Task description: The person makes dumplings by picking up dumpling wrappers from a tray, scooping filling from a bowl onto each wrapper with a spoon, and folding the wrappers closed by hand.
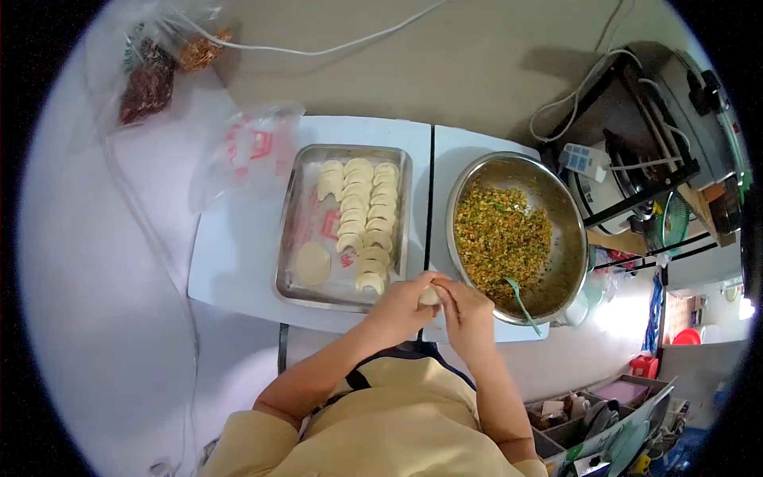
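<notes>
Between my hands, over the near edge of the table, is a pale dumpling [430,296]. My left hand [400,306] and my right hand [467,312] both pinch it with their fingers pressed together; much of it is hidden by them. Just to the left lies a metal tray [288,230] with rows of folded dumplings [355,203] and one flat round wrapper [313,264] at its lower left. To the right stands a steel bowl [568,238] of chopped filling [502,238], with a green spoon [520,300] leaning on its near rim.
A clear plastic bag [253,151] lies at the table's left corner. Bags of dried food [151,83] sit at the upper left. On the right, a black rack [636,199] holds appliances and a power strip [586,160]. A white cable [318,52] crosses behind the table.
</notes>
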`<state>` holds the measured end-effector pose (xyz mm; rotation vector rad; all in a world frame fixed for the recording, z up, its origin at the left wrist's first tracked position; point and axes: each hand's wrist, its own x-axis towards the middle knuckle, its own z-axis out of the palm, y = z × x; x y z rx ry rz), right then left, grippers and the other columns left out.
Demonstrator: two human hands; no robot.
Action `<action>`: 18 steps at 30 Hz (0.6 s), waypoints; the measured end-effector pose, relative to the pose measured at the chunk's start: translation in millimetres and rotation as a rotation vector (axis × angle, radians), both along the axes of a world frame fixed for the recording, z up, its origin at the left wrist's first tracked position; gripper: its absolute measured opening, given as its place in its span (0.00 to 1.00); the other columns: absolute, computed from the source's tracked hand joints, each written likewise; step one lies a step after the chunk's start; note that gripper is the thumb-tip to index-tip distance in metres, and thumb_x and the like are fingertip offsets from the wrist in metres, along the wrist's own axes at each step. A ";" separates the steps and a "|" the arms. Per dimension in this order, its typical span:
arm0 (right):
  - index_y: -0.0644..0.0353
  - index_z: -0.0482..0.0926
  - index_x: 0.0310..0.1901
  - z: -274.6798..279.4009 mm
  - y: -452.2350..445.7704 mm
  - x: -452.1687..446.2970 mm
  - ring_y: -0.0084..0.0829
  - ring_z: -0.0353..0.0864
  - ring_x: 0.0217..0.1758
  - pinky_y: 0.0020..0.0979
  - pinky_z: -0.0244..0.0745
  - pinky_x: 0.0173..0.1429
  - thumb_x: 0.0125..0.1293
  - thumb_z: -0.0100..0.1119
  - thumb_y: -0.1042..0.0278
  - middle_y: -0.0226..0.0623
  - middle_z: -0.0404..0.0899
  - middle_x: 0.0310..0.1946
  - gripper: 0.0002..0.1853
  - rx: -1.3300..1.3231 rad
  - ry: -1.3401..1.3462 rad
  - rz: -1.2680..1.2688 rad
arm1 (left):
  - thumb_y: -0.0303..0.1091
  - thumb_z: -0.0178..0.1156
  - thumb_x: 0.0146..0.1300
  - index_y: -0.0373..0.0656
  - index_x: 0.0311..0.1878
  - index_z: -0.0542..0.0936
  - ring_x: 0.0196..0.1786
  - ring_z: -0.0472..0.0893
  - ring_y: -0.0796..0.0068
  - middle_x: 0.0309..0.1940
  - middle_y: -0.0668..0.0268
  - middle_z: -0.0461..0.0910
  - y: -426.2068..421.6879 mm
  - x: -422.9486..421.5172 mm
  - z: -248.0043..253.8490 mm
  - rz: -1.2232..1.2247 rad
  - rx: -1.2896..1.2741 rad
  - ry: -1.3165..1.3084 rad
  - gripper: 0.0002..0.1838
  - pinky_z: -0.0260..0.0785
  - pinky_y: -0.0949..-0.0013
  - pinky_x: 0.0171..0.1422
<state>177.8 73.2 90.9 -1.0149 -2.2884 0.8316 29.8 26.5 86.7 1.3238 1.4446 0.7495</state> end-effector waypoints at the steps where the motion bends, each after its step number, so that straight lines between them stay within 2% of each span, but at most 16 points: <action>1: 0.62 0.77 0.45 -8.9 -2.6 -7.7 0.44 0.78 0.31 0.38 0.72 0.34 0.60 0.56 0.73 0.42 0.79 0.30 0.11 -0.001 0.000 0.005 | 0.20 0.55 0.57 0.43 0.60 0.67 0.28 0.75 0.79 0.34 0.60 0.78 -1.7 2.8 -6.9 0.005 -0.001 0.000 0.26 0.68 0.72 0.34; 3: 0.61 0.74 0.48 -29.0 -10.1 -27.2 0.43 0.75 0.28 0.38 0.70 0.32 0.58 0.55 0.75 0.41 0.75 0.26 0.15 0.232 -0.056 -0.059 | 0.17 0.48 0.56 0.41 0.55 0.69 0.33 0.79 0.59 0.33 0.49 0.77 -8.2 7.9 -24.1 0.391 0.265 0.016 0.21 0.69 0.63 0.38; 4: 0.62 0.70 0.55 -34.2 -12.3 -32.9 0.41 0.73 0.27 0.38 0.69 0.31 0.54 0.54 0.77 0.39 0.72 0.24 0.23 0.358 -0.063 -0.017 | 0.15 0.45 0.57 0.41 0.54 0.69 0.36 0.81 0.63 0.34 0.53 0.79 -7.0 5.6 -26.5 0.450 0.135 -0.076 0.21 0.71 0.66 0.39; 5: 0.62 0.70 0.55 -39.9 -15.7 -38.0 0.41 0.73 0.27 0.38 0.69 0.31 0.54 0.54 0.77 0.39 0.72 0.24 0.23 0.356 -0.061 -0.014 | 0.15 0.45 0.57 0.41 0.54 0.69 0.36 0.81 0.63 0.34 0.53 0.79 -6.0 4.8 -30.9 0.453 0.133 -0.073 0.21 0.71 0.66 0.39; 7: 0.65 0.70 0.56 -49.9 -23.5 -44.9 0.41 0.71 0.25 0.38 0.67 0.30 0.55 0.53 0.81 0.40 0.73 0.25 0.24 0.410 -0.051 0.023 | 0.16 0.45 0.58 0.42 0.54 0.71 0.39 0.81 0.69 0.35 0.59 0.80 -3.6 2.9 -39.9 0.772 0.012 -0.837 0.20 0.73 0.71 0.41; 8: 0.66 0.68 0.59 -52.8 -24.8 -46.6 0.39 0.71 0.24 0.38 0.67 0.30 0.55 0.53 0.81 0.40 0.72 0.24 0.26 0.410 -0.007 0.058 | 0.16 0.46 0.58 0.42 0.51 0.73 0.42 0.81 0.72 0.37 0.63 0.80 -5.1 -4.1 -42.8 0.772 -0.086 -0.848 0.18 0.73 0.76 0.43; 9: 0.66 0.68 0.59 -52.3 -26.5 -47.4 0.39 0.71 0.24 0.38 0.67 0.30 0.55 0.53 0.81 0.40 0.72 0.24 0.26 0.408 -0.004 0.058 | 0.16 0.46 0.58 0.42 0.51 0.73 0.42 0.81 0.72 0.37 0.63 0.80 -5.7 -11.3 -47.3 0.775 -0.086 -0.844 0.18 0.73 0.76 0.43; 11: 0.64 0.68 0.60 -48.1 -30.7 -45.5 0.40 0.71 0.23 0.38 0.67 0.30 0.57 0.54 0.79 0.39 0.71 0.21 0.26 0.308 -0.065 0.081 | 0.19 0.48 0.59 0.39 0.47 0.75 0.48 0.80 0.68 0.39 0.65 0.79 -4.1 -29.8 -72.8 0.733 -0.010 -0.693 0.13 0.73 0.66 0.51; 12: 0.64 0.68 0.60 -42.9 -32.0 -42.4 0.40 0.71 0.23 0.38 0.67 0.30 0.57 0.54 0.79 0.39 0.71 0.21 0.26 0.308 -0.061 0.081 | 0.18 0.50 0.57 0.38 0.46 0.75 0.38 0.80 0.74 0.42 0.62 0.79 0.7 -47.9 -94.2 0.669 0.165 -0.637 0.13 0.72 0.73 0.42; 14: 0.60 0.71 0.59 -33.2 -32.1 -30.5 0.40 0.71 0.22 0.37 0.67 0.29 0.59 0.55 0.78 0.39 0.71 0.19 0.23 0.166 -0.049 0.050 | 0.18 0.51 0.56 0.37 0.44 0.74 0.37 0.78 0.74 0.41 0.64 0.79 11.0 -85.3 -98.8 0.780 0.289 -0.465 0.12 0.71 0.73 0.41; 16: 0.58 0.71 0.58 -35.1 -31.0 -13.2 0.41 0.72 0.22 0.38 0.68 0.30 0.59 0.56 0.76 0.41 0.73 0.19 0.23 0.124 -0.058 0.038 | 0.19 0.52 0.55 0.38 0.41 0.74 0.39 0.79 0.73 0.39 0.62 0.79 25.6 -114.9 -104.8 0.970 0.275 -0.210 0.11 0.70 0.72 0.42; 17: 0.56 0.72 0.57 -35.9 -30.8 -6.8 0.42 0.73 0.22 0.38 0.70 0.31 0.60 0.56 0.74 0.42 0.74 0.19 0.22 0.082 -0.069 0.026 | 0.19 0.52 0.55 0.38 0.41 0.74 0.39 0.79 0.73 0.39 0.62 0.79 33.7 -132.2 -120.0 0.969 0.276 -0.207 0.11 0.70 0.72 0.42; 18: 0.58 0.75 0.53 -27.3 -31.8 -3.5 0.42 0.74 0.23 0.38 0.69 0.31 0.58 0.57 0.75 0.42 0.74 0.20 0.19 0.039 -0.063 -0.007 | 0.20 0.55 0.53 0.39 0.42 0.75 0.38 0.79 0.71 0.35 0.63 0.79 43.1 -150.4 -141.7 0.984 0.281 -0.067 0.12 0.70 0.70 0.41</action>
